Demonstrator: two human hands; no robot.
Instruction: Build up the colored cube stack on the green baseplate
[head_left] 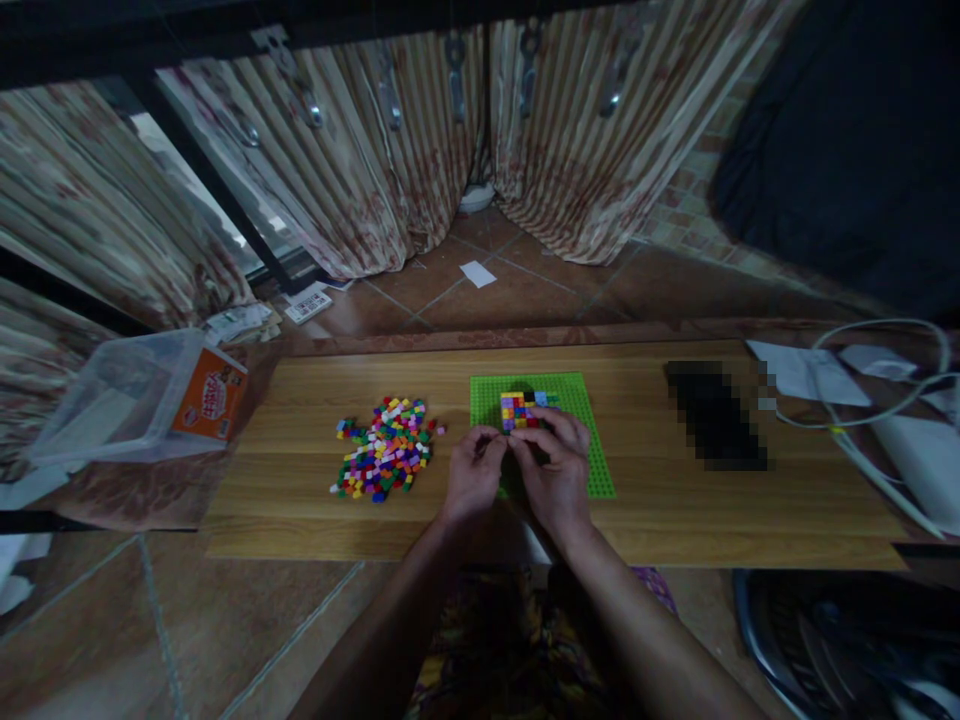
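A green studded baseplate lies on the wooden table, with a patch of colourful toy bricks on its upper middle part. My left hand is at the plate's left edge, thumb and finger pinched together near the patch. Over the plate, my right hand has its thumb and forefinger brought together close to the left fingertips. Whatever sits between the fingertips is too small to make out. Left of the plate spreads a pile of loose small bricks in many colours.
A blurred black object lies on the right of the wooden table, near a white cable and papers. A clear plastic box stands beyond the left end. Striped curtains hang behind.
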